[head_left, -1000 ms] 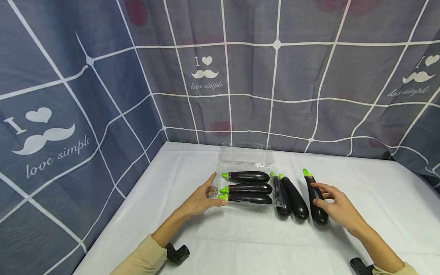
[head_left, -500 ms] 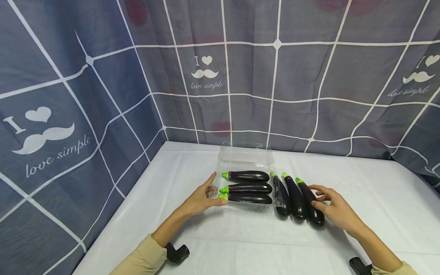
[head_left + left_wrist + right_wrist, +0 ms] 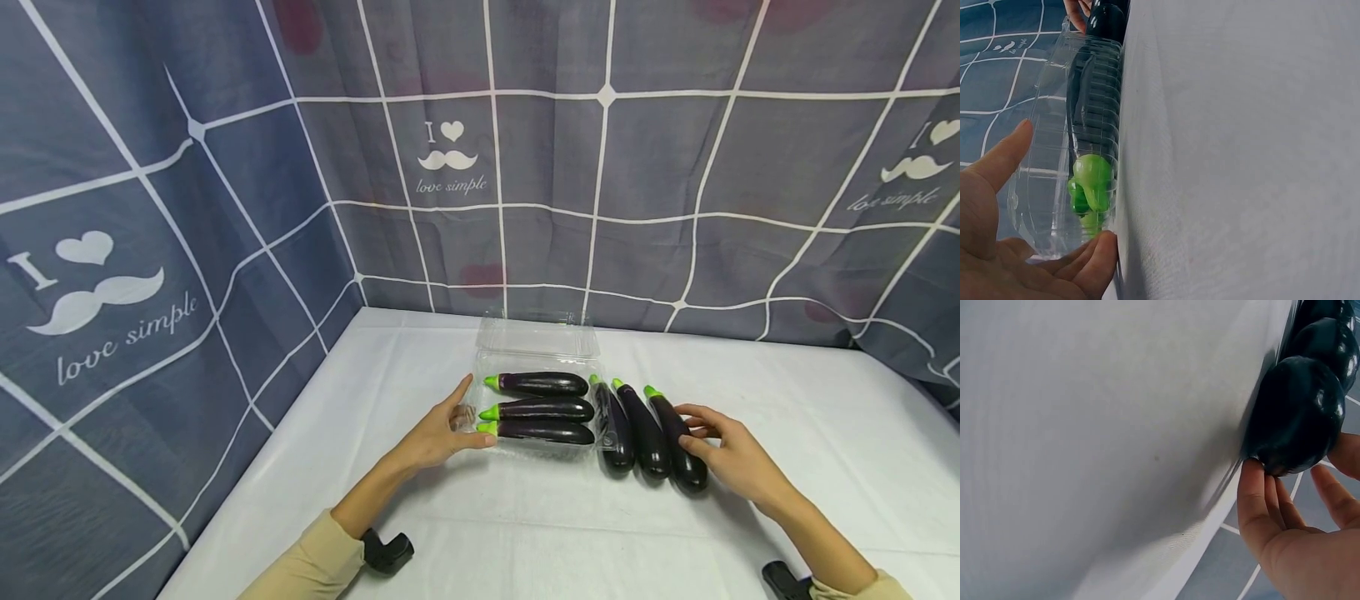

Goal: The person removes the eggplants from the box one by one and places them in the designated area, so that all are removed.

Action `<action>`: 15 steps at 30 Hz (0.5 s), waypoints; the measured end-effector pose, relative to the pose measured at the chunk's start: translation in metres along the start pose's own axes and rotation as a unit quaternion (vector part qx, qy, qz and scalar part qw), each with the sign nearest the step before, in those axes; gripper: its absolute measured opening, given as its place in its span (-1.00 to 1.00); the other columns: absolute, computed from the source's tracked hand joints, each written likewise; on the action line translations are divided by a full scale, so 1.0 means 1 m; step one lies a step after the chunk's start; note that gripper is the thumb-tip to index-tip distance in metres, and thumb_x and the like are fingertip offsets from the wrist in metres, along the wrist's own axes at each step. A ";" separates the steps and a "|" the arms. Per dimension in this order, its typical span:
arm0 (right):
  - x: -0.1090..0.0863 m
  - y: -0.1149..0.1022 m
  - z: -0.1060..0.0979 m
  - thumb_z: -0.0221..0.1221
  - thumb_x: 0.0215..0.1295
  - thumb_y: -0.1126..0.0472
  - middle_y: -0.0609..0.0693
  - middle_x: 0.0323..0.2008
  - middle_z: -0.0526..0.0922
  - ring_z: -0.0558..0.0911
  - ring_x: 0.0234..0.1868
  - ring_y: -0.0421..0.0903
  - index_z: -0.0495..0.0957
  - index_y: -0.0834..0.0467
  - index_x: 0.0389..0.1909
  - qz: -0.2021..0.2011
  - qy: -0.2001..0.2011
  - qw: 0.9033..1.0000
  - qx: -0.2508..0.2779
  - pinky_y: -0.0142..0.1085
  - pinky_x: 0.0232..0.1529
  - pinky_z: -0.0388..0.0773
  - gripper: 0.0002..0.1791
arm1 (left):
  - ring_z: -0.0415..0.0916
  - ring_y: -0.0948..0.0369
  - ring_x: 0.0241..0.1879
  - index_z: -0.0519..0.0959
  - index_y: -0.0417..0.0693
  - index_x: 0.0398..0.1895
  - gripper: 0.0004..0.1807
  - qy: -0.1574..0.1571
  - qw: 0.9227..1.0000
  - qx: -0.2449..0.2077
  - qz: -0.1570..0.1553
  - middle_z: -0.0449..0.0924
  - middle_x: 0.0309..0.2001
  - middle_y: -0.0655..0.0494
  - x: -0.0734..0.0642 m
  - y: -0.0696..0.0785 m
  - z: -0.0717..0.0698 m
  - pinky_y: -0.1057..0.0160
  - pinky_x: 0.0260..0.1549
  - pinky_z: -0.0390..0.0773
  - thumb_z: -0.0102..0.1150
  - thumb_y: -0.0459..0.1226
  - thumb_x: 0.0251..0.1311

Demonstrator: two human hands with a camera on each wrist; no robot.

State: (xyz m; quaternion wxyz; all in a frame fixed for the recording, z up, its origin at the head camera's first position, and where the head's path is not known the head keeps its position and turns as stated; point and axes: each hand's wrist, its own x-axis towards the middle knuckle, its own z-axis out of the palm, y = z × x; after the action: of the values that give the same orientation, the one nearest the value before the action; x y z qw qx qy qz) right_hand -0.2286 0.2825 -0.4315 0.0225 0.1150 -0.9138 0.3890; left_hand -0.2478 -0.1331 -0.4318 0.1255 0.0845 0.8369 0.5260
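Observation:
A clear plastic clamshell container, lid raised at the back, holds three dark eggplants with green stems toward the left. My left hand spans its left end, thumb and index finger stretched along the corners; the left wrist view shows fingers right at the plastic wall. Right of the container, three more eggplants lie side by side, stems to the back. My right hand rests its fingertips against the outermost eggplant. In the right wrist view, the fingers touch that eggplant's rounded side without wrapping it.
A white cloth covers the table. Grey-blue checked curtains hang close behind it and along the left side. Black wrist-worn devices sit beside both forearms.
My right hand has shifted the outermost eggplant left until it lies alongside the other two, its stem moving toward the container. The left hand and the container have stayed put.

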 end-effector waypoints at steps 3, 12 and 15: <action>-0.001 0.001 0.000 0.21 0.37 0.26 0.21 -0.04 0.63 0.57 0.03 0.19 0.43 0.31 0.27 0.003 -0.002 1.000 -0.001 -0.24 -0.16 0.48 -0.52 | 0.13 -0.26 0.39 -0.12 0.18 0.61 0.19 -0.002 1.000 -0.004 -0.002 0.21 0.38 -0.35 -0.001 0.000 0.000 -0.24 0.17 0.32 0.51 -0.07 0.03; -0.001 0.002 0.001 0.21 0.37 0.27 0.18 -0.05 0.64 0.58 0.02 0.17 0.43 0.30 0.27 0.004 -0.001 1.000 -0.001 -0.30 -0.18 0.48 -0.52 | 0.12 -0.25 0.39 -0.10 0.23 0.61 0.18 -0.001 1.000 -0.015 -0.002 0.21 0.38 -0.33 0.000 0.000 0.000 -0.22 0.18 0.33 0.51 -0.06 0.03; 0.000 0.001 0.001 0.20 0.38 0.26 0.18 -0.05 0.64 0.58 0.03 0.18 0.44 0.30 0.27 0.001 0.001 1.000 -0.002 -0.30 -0.17 0.48 -0.53 | 0.13 -0.24 0.39 -0.11 0.22 0.61 0.18 -0.001 1.000 -0.012 0.000 0.22 0.38 -0.33 -0.001 0.000 -0.001 -0.22 0.17 0.33 0.51 -0.07 0.03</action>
State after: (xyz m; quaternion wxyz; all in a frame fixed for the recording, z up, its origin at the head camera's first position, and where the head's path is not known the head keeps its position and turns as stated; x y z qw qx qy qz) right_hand -0.2287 0.2829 -0.4329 0.0232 0.1132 -0.9145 0.3877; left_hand -0.2471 -0.1338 -0.4311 0.1271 0.0835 0.8304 0.5360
